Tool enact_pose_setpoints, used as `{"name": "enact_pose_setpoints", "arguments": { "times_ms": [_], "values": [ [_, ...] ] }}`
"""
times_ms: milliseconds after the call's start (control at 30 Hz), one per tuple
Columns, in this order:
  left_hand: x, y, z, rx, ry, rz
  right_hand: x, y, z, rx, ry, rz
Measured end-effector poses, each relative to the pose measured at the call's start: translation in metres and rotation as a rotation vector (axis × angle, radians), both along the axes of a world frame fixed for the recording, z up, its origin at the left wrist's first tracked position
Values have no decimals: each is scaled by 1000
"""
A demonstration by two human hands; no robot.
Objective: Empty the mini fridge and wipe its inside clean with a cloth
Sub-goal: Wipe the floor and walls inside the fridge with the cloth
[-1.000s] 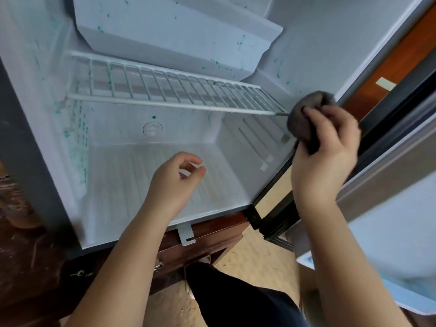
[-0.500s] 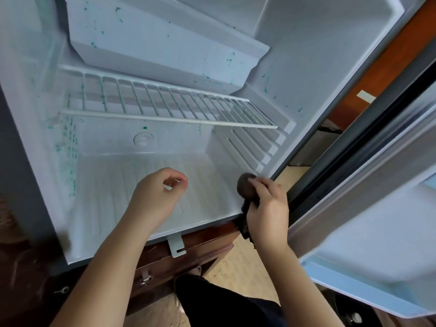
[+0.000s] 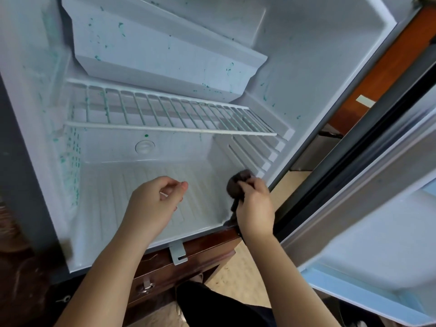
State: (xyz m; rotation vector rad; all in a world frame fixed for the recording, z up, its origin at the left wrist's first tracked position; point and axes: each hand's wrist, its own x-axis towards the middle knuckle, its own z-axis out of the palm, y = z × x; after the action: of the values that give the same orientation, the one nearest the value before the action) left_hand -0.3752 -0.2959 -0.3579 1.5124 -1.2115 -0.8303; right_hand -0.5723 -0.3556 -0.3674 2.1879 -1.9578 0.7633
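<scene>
The mini fridge [image 3: 318, 67] stands open in front of me, its white inside holding no food. Green specks mark the left wall, the freezer box [image 3: 165, 48] and the right wall. A white wire shelf [image 3: 165, 114] spans the middle. My right hand [image 3: 256, 208] grips a balled dark grey cloth [image 3: 238, 182] and presses it against the low front corner of the right wall, by the ribbed floor [image 3: 113, 197]. My left hand [image 3: 153, 204] hovers over the floor with its fingers loosely curled and holds nothing.
The fridge door [image 3: 377, 220] hangs open at the right, its inner shelf pale blue. The fridge sits on a dark wooden cabinet [image 3: 188, 258] with a drawer. A brown wooden panel [image 3: 382, 74] stands behind the door hinge. My dark-trousered leg [image 3: 224, 308] is below.
My right hand has brought the cloth down from the shelf's right end to the bottom right corner and held there. My left hand has barely shifted.
</scene>
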Motion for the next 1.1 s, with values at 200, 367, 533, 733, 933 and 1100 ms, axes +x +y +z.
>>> {"name": "enact_pose_setpoints", "arguments": {
  "times_ms": [200,367,533,733,933,1100],
  "values": [
    [8,-2,-1,7,-12,2,0,2,-16,-69,119,152],
    [6,-4,-1,17,14,6,12,-26,39,-616,287,423],
    [5,-5,0,17,16,8,17,-49,49,-272,730,136],
    [5,-5,-3,15,11,-2,40,-70,54,-61,1066,21],
    [15,-8,-7,17,-5,13,72,-107,51,93,1089,36],
    [20,-10,-7,30,-5,18,53,-90,39,46,1175,75]
  ]
}}
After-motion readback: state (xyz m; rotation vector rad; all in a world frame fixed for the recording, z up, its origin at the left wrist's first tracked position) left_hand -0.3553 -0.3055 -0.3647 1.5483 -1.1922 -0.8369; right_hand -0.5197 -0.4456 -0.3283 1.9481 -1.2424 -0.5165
